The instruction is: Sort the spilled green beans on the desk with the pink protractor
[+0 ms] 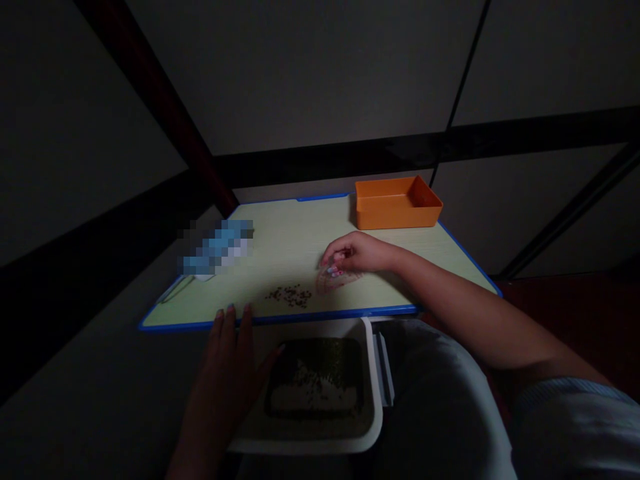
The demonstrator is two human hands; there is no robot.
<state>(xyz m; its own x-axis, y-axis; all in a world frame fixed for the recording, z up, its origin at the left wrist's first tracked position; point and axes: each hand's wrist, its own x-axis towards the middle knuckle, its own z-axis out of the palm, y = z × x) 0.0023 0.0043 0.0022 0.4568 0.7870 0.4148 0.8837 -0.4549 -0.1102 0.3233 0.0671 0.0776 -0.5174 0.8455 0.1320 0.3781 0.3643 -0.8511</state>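
My right hand (357, 253) is over the middle of a pale tabletop, its fingers pinched on a see-through, fan-shaped piece with pinkish markings that looks like a protractor (333, 283). Left of that piece lies a scatter of small dark grains (290, 295). My left hand (233, 360) has its fingers stretched out, fingertips at the table's front edge and thumb over a white plastic container (373, 400). Inside the container, which is below the table edge, a dark mass of grains (320, 360) partly covers the bottom. Dim light hides their kind.
An orange open box (395, 217) stands at the table's back right. A blurred blue and white object (217, 248) lies at the left, with a thin cord-like strip (173, 291) beside it. The table (280, 233) has a blue rim and stands against a panelled wall (320, 80).
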